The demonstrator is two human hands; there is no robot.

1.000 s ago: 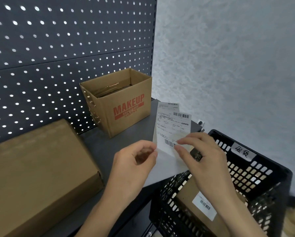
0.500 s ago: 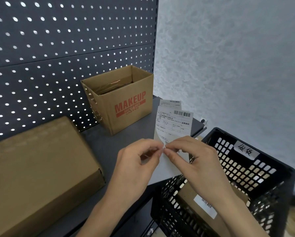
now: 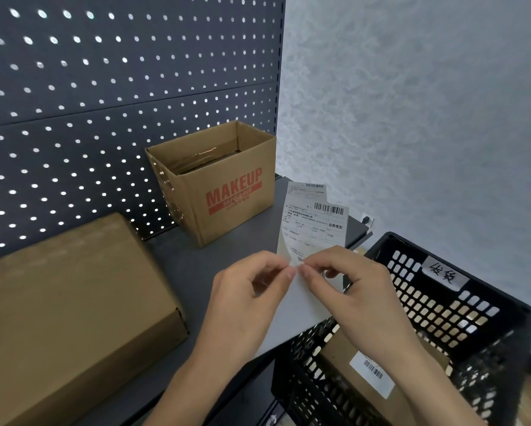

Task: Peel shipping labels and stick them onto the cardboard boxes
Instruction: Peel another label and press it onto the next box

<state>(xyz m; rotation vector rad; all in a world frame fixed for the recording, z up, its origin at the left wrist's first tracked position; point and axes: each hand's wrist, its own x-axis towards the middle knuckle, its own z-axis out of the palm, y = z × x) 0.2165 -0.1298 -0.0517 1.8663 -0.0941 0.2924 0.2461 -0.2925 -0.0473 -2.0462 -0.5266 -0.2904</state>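
A white shipping label sheet (image 3: 315,224) with barcodes is held upright over the dark shelf. My left hand (image 3: 245,299) pinches its lower edge from the left. My right hand (image 3: 350,287) pinches the same spot from the right, fingertips almost touching. The sheet's lower left corner curls away from its backing. A second label (image 3: 307,189) shows behind it. A closed flat cardboard box (image 3: 64,302) lies at the left. An open box (image 3: 221,186) printed MAKEUP stands at the back.
A black plastic crate (image 3: 442,305) with a handwritten tag sits at the lower right and holds a cardboard box (image 3: 359,364) bearing a barcode label. A dark pegboard (image 3: 104,87) backs the grey shelf (image 3: 202,259). A textured grey wall (image 3: 412,118) stands on the right.
My right hand slid left along the sheet's lower edge until its fingertips met my left hand's. The sheet's lower corner now curls from the backing.
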